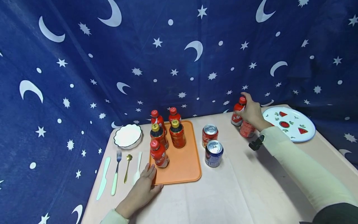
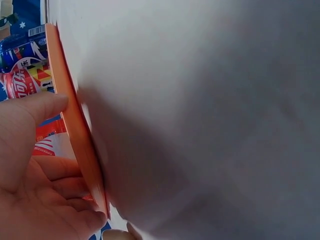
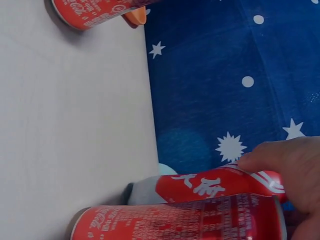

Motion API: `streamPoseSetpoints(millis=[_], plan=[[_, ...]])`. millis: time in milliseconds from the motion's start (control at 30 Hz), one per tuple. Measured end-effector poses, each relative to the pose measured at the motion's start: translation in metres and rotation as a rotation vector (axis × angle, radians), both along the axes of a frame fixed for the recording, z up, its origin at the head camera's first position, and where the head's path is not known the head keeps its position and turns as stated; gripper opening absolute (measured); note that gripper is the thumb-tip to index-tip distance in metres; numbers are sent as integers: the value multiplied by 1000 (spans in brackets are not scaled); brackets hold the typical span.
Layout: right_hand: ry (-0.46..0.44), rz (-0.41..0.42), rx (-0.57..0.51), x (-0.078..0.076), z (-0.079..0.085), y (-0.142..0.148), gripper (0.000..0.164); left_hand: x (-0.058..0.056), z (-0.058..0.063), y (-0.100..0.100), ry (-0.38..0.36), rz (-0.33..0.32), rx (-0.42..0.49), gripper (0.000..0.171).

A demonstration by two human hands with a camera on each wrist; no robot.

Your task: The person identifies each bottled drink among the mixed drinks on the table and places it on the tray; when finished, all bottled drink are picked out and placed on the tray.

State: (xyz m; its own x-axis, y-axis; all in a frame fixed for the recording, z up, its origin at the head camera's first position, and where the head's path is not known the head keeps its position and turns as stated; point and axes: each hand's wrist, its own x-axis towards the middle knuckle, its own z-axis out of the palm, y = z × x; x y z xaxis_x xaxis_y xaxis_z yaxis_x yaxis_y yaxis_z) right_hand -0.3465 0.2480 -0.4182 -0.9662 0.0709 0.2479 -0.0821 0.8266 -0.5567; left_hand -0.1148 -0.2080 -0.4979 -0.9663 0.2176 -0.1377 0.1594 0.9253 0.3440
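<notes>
My right hand (image 1: 250, 112) grips a red plastic drink bottle (image 1: 238, 110) at the back right, near its cap. Close beside that bottle stands a red cola can (image 1: 247, 129), partly hidden by the hand; in the right wrist view the can (image 3: 175, 223) lies in front of the bottle (image 3: 200, 186). My left hand (image 1: 142, 188) holds the near left corner of an orange tray (image 1: 179, 168), its thumb at the front edge (image 2: 80, 130). On the tray stand red-capped bottles (image 1: 159, 154) and dark, gold-capped bottles (image 1: 177, 134).
Right of the tray stand a red can (image 1: 209, 134) and a blue can (image 1: 214, 154). A watermelon-patterned plate (image 1: 297, 119) lies far right. To the left are a white dish (image 1: 128, 136), a knife (image 1: 103, 179), a fork (image 1: 116, 174) and spoons (image 1: 127, 168). A starry blue curtain (image 1: 167, 90) hangs behind.
</notes>
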Motion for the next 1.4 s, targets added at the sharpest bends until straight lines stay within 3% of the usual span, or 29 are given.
streamPoseSetpoints(millis=[300, 500, 700, 900, 1100, 1233, 1400], plan=[[213, 23, -96, 9, 20, -7, 90, 1, 1, 1, 21, -10, 3, 78], [366, 99, -159, 19, 31, -20, 82, 1, 1, 0, 14, -10, 4, 78], [460, 175, -204, 33, 46, -39, 76, 0, 0, 0, 5, 0, -3, 79], [468, 234, -243, 55, 66, -64, 77, 0, 0, 0, 13, -2, -4, 79], [406, 340, -293, 79, 81, -92, 77, 1, 0, -1, 19, -6, 5, 79], [379, 418, -321, 94, 87, -109, 77, 1, 0, -1, 15, -6, 14, 79], [367, 516, -268, 111, 86, -129, 76, 2, 1, -1, 17, 0, 20, 79]])
